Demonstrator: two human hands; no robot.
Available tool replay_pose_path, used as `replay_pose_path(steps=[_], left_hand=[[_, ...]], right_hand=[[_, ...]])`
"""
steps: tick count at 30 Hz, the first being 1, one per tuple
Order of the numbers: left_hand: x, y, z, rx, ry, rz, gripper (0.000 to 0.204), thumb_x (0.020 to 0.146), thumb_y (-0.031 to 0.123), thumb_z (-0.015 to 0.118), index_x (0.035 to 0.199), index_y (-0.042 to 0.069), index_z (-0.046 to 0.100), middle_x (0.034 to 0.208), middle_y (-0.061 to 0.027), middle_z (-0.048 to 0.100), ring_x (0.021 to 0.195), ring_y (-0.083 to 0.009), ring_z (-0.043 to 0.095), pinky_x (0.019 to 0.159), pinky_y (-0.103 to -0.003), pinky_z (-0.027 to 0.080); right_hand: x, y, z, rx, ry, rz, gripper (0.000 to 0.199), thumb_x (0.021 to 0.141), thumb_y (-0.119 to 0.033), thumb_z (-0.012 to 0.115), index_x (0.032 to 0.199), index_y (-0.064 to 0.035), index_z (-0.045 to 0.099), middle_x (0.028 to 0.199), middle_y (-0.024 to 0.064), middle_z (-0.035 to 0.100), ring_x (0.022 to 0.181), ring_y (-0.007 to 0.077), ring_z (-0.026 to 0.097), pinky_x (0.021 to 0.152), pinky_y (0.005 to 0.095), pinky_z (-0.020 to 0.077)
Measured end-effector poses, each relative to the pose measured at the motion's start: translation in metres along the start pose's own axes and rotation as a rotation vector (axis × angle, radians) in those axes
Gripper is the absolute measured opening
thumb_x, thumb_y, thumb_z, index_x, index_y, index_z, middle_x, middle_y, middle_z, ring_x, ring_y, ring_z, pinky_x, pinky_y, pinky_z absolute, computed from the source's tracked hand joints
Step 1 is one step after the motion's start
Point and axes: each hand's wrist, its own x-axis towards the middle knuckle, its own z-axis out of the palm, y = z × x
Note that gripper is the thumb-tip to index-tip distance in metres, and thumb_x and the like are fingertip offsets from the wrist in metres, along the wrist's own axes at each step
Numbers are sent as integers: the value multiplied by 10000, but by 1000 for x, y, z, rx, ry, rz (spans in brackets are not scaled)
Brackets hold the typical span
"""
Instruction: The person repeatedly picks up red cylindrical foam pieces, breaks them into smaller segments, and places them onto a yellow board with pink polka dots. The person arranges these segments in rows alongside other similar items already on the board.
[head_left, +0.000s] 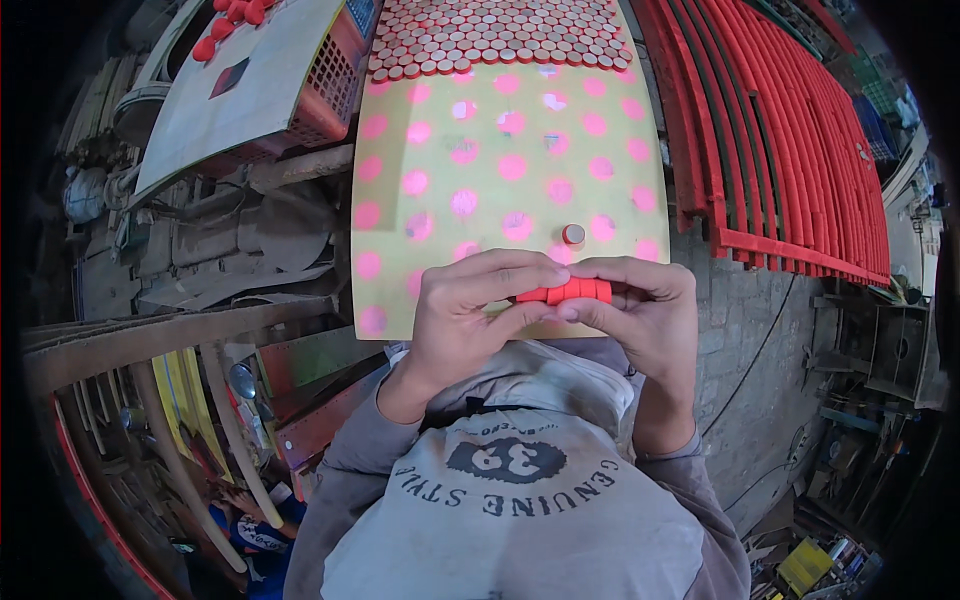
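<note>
Over the near edge of the table, my left hand [460, 308] and my right hand [648, 308] are closed on a short row of red discs [582, 290], laid side by side like a roll. Thumbs press the row from the near side, fingertips from the far side; its ends are partly hidden by my fingers. Just beyond my hands lies one loose disc [573, 234] with a pale top and red rim. At the far end, many similar discs [500, 35] sit packed tightly together, pale faces up.
The table [400, 300] has a pale yellow top with pink dots. To its right stands a rack of long red bars [800, 130]. At left, a white board [270, 80] rests on a red crate [325, 85], with red pieces [205, 48] on it. A person [265, 525] is at lower left.
</note>
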Motion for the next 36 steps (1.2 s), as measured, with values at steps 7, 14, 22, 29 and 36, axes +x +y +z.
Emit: replay_pose_path(steps=[7,14,22,29,36], left_hand=[[-3,2,-10,-151,-19,-58,301,802,-98,703,1098,-39,704,1034,-145,709,955,-203,698,830,-315,564],[-12,-9,-23,-411,245,-136,298,886,-57,679,1182,-59,641,1053,-131,675,934,-183,681,844,-309,570],[-35,-14,-38,-398,371,-223,314,896,-32,682,1206,-44,631,1096,-132,675,937,-167,679,852,-297,571],[-76,-23,-53,-400,492,-250,303,900,31,701,1185,-50,638,1101,-159,688,873,-170,681,827,-298,560],[-73,-30,-62,-407,433,-232,314,897,37,706,1191,-47,635,1117,-161,682,895,-183,691,835,-314,574]], right_hand=[[14,-2,-2,5,-112,85,270,809,82,741,1072,112,687,915,152,728,857,173,713,777,261,597],[74,-13,2,-183,-206,51,178,833,-18,746,995,54,728,859,83,734,780,133,708,712,259,573],[274,32,6,-1169,6,-151,228,740,-84,800,912,47,723,715,115,711,598,150,701,580,315,560],[306,40,21,-1457,-17,-283,235,699,-67,779,916,12,736,774,144,717,714,240,718,685,356,570],[295,38,-6,-1436,44,-195,305,707,-103,806,991,-8,751,798,154,724,713,238,707,700,363,559]])
